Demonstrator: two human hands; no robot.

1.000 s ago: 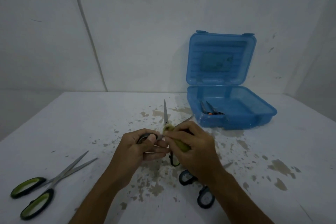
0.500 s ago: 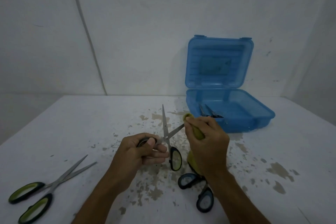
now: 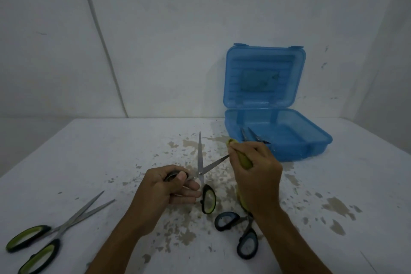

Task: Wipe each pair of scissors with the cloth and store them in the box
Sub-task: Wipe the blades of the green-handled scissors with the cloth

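Between hands [image 3: 169, 187]: open scissors [image 3: 201, 170], cloth [image 3: 243, 159] at blade tip.

The right hand [image 3: 255, 173] hides most of the cloth [image 3: 243, 159].

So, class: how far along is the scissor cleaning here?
Done: one pair lies in the blue box. In hand: the left hand holds open scissors; the right hand wipes a blade with the cloth. Left: the green-handled pair and the blue-handled pair.
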